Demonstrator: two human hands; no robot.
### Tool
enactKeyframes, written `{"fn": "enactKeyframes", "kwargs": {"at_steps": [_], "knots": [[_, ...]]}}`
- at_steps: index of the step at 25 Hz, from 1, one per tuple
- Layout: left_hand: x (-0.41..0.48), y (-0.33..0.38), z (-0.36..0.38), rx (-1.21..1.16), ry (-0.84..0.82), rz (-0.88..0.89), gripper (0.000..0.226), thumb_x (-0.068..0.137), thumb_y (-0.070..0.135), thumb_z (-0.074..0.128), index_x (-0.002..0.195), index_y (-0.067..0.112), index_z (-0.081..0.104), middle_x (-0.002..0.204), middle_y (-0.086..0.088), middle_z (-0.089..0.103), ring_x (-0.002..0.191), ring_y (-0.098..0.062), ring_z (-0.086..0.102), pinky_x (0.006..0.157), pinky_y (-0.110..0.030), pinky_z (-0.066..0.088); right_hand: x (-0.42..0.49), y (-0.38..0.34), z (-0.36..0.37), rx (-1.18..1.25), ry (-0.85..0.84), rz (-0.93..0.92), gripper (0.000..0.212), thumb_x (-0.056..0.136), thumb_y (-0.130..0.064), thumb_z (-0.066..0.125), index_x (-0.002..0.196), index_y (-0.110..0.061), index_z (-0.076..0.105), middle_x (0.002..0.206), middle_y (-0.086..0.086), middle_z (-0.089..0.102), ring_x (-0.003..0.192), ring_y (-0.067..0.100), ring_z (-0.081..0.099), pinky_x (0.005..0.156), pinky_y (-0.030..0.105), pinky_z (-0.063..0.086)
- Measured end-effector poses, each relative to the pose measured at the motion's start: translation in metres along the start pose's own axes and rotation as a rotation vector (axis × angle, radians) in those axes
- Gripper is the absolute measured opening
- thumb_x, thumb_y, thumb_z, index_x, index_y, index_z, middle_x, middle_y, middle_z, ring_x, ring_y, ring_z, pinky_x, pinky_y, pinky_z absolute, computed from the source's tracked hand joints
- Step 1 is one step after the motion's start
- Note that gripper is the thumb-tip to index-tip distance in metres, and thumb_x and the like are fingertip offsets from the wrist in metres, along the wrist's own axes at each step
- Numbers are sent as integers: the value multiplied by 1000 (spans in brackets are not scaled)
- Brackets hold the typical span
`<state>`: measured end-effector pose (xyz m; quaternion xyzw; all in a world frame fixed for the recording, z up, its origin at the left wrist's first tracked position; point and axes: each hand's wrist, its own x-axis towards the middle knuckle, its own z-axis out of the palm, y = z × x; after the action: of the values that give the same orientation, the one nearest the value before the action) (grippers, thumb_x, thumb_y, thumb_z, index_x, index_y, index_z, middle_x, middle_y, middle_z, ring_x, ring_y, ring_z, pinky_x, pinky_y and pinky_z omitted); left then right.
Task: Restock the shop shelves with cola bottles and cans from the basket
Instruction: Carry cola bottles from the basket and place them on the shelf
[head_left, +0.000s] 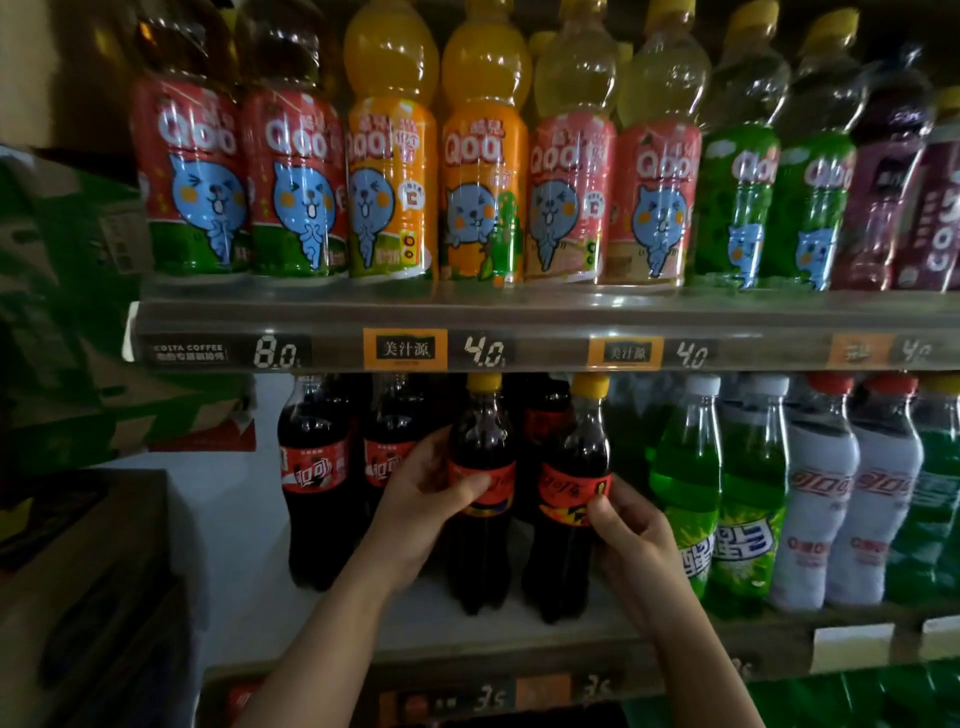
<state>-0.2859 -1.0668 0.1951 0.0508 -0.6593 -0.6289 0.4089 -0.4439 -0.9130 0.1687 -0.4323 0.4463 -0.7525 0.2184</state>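
Note:
Two yellow-capped cola bottles stand at the front of the lower shelf. My left hand is wrapped around the left yellow-capped cola bottle at its orange label. My right hand grips the right yellow-capped cola bottle at the label's right edge. Both bottles stand upright on the shelf board. Left of them are red-label cola bottles, with more dark bottles behind. The basket is not in view.
Green soda bottles and white-label bottles stand to the right on the same shelf. The upper shelf rail with price tags carries a row of juice bottles. Cardboard boxes are stacked at the left.

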Motion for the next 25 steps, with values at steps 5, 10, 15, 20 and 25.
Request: {"fn": "enactKeyframes", "kwargs": {"at_steps": [5,10,15,20,25], "knots": [[5,-10,14,-23,66,61,56,69,28,75,122,24,57,114,7,71,109,-11,65,79,-20,54,24,9,8,33,2,1,77,66,-51,82,127,-9,61,124,18,66,120,34,60,108,57,39],[-1,-13,20,21,108,96,76,67,46,79,131,20,49,123,6,66,117,-9,60,86,-19,51,24,13,11,139,-42,34,51,90,-33,62,135,-11,53,130,15,63,123,31,58,103,45,46],[-22,-29,12,326,23,-28,74,74,41,78,135,35,37,129,18,55,118,8,52,90,-11,45,6,18,16,-430,99,63,72,71,-30,85,131,-27,44,115,-15,63,104,-2,60,87,14,47],[-28,-41,9,415,97,-123,62,73,20,82,117,38,43,116,19,58,110,3,54,86,-14,44,2,19,12,-645,193,90,67,71,-20,85,125,-16,46,104,-6,61,95,10,58,78,21,40],[-9,-45,10,462,122,-145,61,75,16,80,126,26,47,121,8,60,117,-12,56,97,-30,45,10,25,2,-626,154,103,51,79,-16,79,123,-15,54,108,-4,66,102,13,62,78,20,44]]}}
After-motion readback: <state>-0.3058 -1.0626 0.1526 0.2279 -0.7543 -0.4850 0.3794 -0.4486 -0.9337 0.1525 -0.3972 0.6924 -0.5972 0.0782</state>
